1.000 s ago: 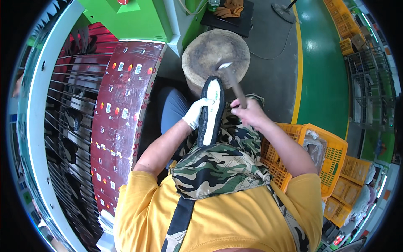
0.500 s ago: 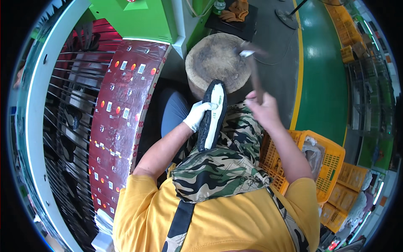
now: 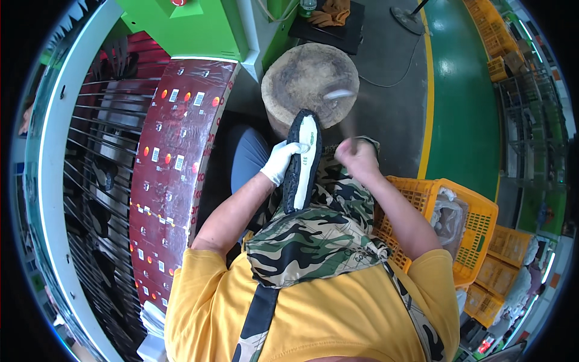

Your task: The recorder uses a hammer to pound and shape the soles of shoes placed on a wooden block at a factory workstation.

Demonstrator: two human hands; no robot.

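My left hand (image 3: 280,162), in a white glove, grips a black shoe upper (image 3: 306,160) by its side. The white sole-shaped underside of the upper faces up, and its far tip overlaps the near rim of a round wooden chopping-block stump (image 3: 304,75). My bare right hand (image 3: 358,160) is closed around the handle of a hammer (image 3: 339,95), smeared by motion. The hammer's pale head shows over the right part of the stump, beyond the shoe's tip. Whether it touches the wood I cannot tell.
At left stand a rack (image 3: 108,151) with dark shoe parts and a long maroon patterned panel (image 3: 172,157). A green machine (image 3: 187,27) is beyond it. Close on my right sits a yellow crate (image 3: 476,238) with plastic-bagged items. Orange gloves (image 3: 330,13) lie behind the stump.
My right hand and the hammer have swung left and nearer to the shoe. The left hand keeps its hold on the shoe upper, which has barely shifted.
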